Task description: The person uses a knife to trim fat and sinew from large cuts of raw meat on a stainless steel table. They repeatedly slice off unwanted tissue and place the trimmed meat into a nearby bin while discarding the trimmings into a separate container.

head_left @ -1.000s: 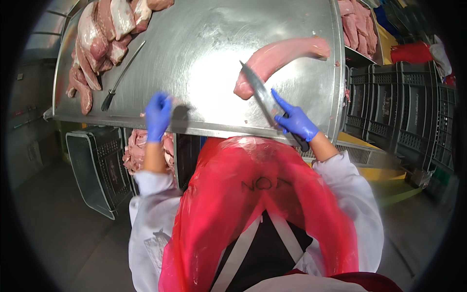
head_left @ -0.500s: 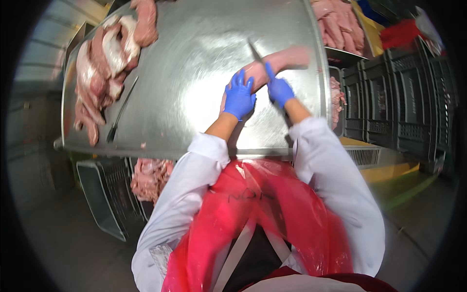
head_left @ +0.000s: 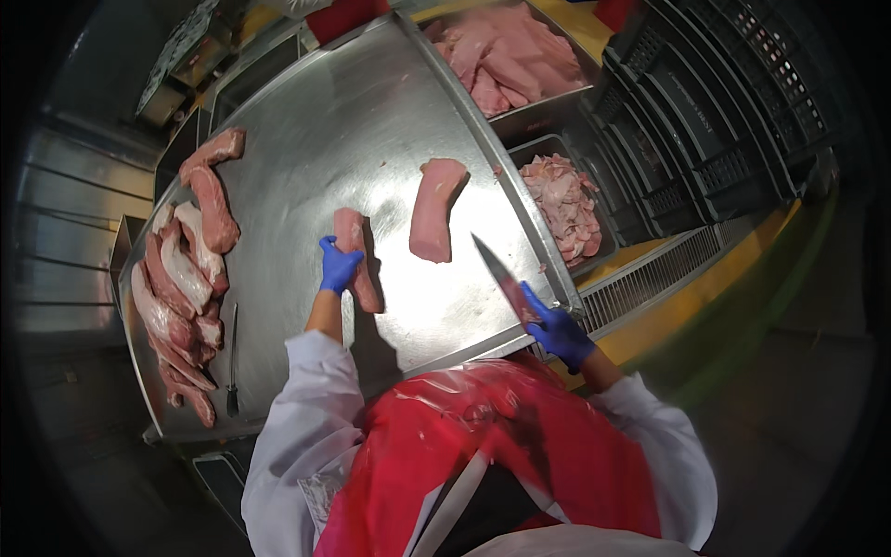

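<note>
My blue-gloved left hand (head_left: 343, 266) is closed round the side of a pink pork loin piece (head_left: 351, 223) lying on the metal table. In my blue-gloved right hand (head_left: 561, 337) is a knife (head_left: 501, 277), held over the table's near right corner. Its blade points up and left, away from the meat. Between the hands and farther back lies another pork loin piece (head_left: 434, 209), with a flat cut end towards me; neither hand touches it.
Several uncut meat strips (head_left: 176, 288) are piled along the table's left side, beside a honing steel (head_left: 233, 371). Past the raised right edge stand a tray of meat (head_left: 520, 56), a crate of trimmings (head_left: 561, 209) and stacked dark crates (head_left: 682, 121).
The long piece of meat is now in two separate pieces. My right hand has drawn the knife off it, right and towards me. My left hand grips one piece. The view has turned right.
</note>
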{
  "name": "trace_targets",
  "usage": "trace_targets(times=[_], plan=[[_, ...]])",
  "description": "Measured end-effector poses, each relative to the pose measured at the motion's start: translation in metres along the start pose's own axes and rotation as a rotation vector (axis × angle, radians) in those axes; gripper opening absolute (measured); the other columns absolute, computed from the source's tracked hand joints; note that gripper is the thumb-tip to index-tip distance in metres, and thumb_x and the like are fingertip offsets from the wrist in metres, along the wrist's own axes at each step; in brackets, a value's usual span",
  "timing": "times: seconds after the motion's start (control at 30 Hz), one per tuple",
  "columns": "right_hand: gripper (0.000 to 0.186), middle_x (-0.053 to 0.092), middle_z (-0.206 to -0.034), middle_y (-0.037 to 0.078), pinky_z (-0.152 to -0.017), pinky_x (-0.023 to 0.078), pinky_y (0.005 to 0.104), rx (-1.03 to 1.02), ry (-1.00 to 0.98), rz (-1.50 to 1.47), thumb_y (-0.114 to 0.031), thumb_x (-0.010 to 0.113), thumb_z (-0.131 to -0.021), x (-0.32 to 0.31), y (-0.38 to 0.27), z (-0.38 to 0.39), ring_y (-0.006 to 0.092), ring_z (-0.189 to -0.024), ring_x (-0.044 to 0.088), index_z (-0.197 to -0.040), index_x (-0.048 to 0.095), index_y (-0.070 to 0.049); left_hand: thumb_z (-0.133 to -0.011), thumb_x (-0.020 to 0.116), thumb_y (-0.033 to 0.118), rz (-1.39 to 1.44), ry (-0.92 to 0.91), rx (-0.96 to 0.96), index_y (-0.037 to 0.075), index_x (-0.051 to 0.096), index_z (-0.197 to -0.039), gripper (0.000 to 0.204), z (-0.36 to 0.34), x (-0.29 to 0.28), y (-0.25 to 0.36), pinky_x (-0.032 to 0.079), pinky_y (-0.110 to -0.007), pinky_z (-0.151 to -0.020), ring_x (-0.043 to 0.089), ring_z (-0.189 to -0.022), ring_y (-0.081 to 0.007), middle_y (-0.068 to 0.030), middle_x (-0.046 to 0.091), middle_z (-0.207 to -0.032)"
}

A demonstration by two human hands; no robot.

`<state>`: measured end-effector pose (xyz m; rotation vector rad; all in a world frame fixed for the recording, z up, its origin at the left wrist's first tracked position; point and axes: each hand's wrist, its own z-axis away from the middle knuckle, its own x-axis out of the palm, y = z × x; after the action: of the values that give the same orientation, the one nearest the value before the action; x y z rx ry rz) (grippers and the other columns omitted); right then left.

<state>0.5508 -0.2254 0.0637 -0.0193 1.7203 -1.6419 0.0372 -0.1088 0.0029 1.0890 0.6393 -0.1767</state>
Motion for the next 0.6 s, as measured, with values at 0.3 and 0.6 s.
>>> trace_targets(times=[0.3, 0.6], plan=[[0.085, 0.065, -0.077, 0.029, -0.060, 0.047, 0.0550, 0.465, 0.191, 0.065, -0.025, 0.060, -0.095, -0.067, 0.041, 0.036, 0.0501, -0.071, 0.065, -0.163, 0.010, -0.028, -0.076, 0.085, 0.028, 0.505, -0.093, 0.513, -0.001, 0.038, -0.136, 0.081, -0.064, 0.083, 0.330, 0.054, -0.037, -0.088, 0.061, -0.107, -0.0254, -0.0173, 0.057, -0.121], [0.084, 0.067, -0.078, 0.024, -0.062, 0.051, 0.0449, 0.590, 0.255, -0.130, -0.016, 0.057, -0.093, -0.077, 0.041, 0.045, 0.0360, -0.064, 0.068, -0.164, 0.014, -0.030, -0.073, 0.080, 0.065, -0.363, -0.020, 0.491, -0.006, 0.031, -0.151, 0.116, -0.129, 0.171, 0.271, 0.041, -0.050, -0.113, 0.047, -0.134, -0.0493, -0.0364, 0.042, -0.148]])
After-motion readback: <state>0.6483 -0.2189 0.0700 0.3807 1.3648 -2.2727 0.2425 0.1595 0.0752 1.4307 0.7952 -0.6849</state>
